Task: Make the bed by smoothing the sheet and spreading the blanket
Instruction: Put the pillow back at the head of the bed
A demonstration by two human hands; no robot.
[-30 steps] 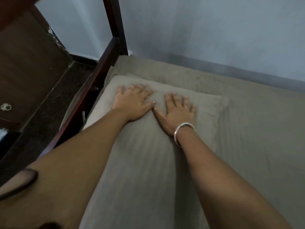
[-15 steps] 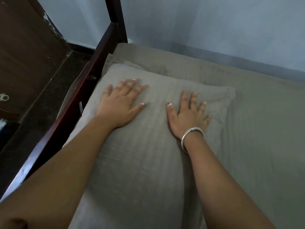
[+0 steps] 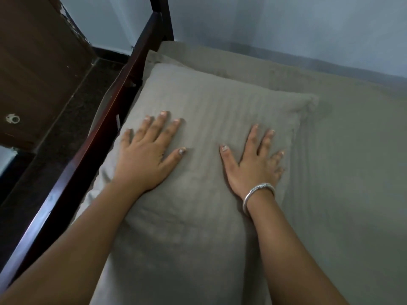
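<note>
A grey-green striped pillow (image 3: 211, 102) lies along the left side of the bed, on a sheet (image 3: 352, 172) of the same colour. My left hand (image 3: 149, 150) presses flat on the pillow near its left edge, fingers spread. My right hand (image 3: 253, 161), with a silver bangle on the wrist, presses flat on the pillow's right half, fingers spread. Both palms are down and hold nothing. The sheet beside the pillow shows faint ripples. No blanket is in view.
A dark wooden bed rail (image 3: 92, 150) runs along the left edge up to a corner post (image 3: 160, 16). Beyond it are dark floor (image 3: 72, 119) and a brown door or cabinet panel (image 3: 33, 62). A pale wall (image 3: 286, 25) borders the bed's far side.
Both hands have slid back toward me along the pillow and moved apart; a second ago they lay side by side near its far end.
</note>
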